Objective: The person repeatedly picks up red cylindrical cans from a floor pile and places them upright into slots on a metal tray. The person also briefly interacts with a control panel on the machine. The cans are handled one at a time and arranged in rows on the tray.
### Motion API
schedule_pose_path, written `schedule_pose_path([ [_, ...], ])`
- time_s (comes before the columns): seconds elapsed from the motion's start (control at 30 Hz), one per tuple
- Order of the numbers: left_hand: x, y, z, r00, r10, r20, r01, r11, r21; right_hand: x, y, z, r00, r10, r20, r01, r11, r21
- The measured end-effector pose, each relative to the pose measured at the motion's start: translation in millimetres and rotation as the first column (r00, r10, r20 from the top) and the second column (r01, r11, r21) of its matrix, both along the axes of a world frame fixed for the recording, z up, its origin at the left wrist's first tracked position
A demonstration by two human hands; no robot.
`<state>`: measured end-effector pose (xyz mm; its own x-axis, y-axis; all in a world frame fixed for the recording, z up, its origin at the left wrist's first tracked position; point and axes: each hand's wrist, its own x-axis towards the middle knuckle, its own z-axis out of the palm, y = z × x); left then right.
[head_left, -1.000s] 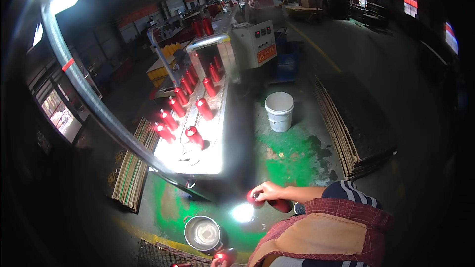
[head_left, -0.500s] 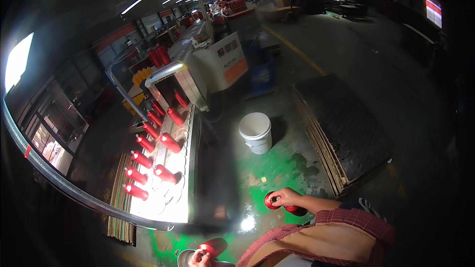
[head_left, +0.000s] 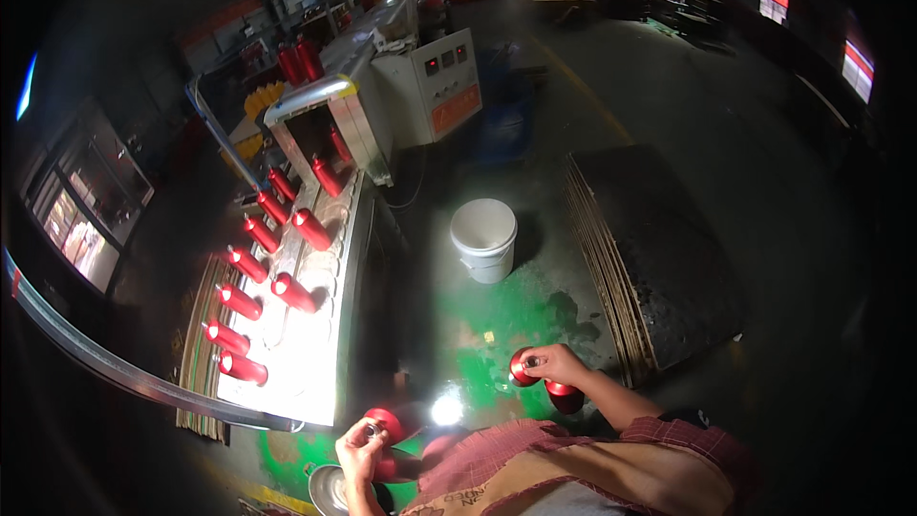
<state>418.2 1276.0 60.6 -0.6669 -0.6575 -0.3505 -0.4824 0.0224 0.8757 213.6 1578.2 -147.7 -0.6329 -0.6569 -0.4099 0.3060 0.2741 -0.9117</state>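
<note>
In the head view, the left hand (head_left: 355,454) had its fingers closed around the dark neck of a red bottle (head_left: 384,422), just off the near right corner of the conveyor (head_left: 320,363); a red shape (head_left: 394,465) below it was too dim to make out, and whether that hand also gripped it could not be told. The right hand (head_left: 557,364), well out from the conveyor's right edge, pinched the neck of another red bottle (head_left: 522,369), while a further red bottle (head_left: 565,399) showed under the wrist, its top hidden, so its hold was unclear. On the conveyor, a row of red bottles (head_left: 239,301) leaned along the left edge and a shorter row (head_left: 293,292) stood nearer the right edge, its farthest one half lost in the shadow of the metal housing (head_left: 355,115). Glare washed out the near edge, and a curved rail (head_left: 143,377) crossed before the near left corner. The metal pot (head_left: 328,487) was partly covered by the left forearm and cut by the frame. A white bucket (head_left: 484,244) stood on the floor right of the conveyor.
</note>
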Motion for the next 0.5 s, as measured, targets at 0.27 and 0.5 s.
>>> schedule_pose_path([
  [0.27,-41.4,-159.4,-39.7,0.983,0.104,0.154,-0.105,0.994,-0.001,-100.9,-199.4,-7.9,0.995,-0.062,0.082,0.08,0.967,-0.24],
  [0.5,-112.9,-436.2,-39.9,0.963,0.262,0.056,-0.263,0.965,0.018,-254.4,-550.6,82.8,0.984,-0.122,-0.131,0.079,0.952,-0.294],
])
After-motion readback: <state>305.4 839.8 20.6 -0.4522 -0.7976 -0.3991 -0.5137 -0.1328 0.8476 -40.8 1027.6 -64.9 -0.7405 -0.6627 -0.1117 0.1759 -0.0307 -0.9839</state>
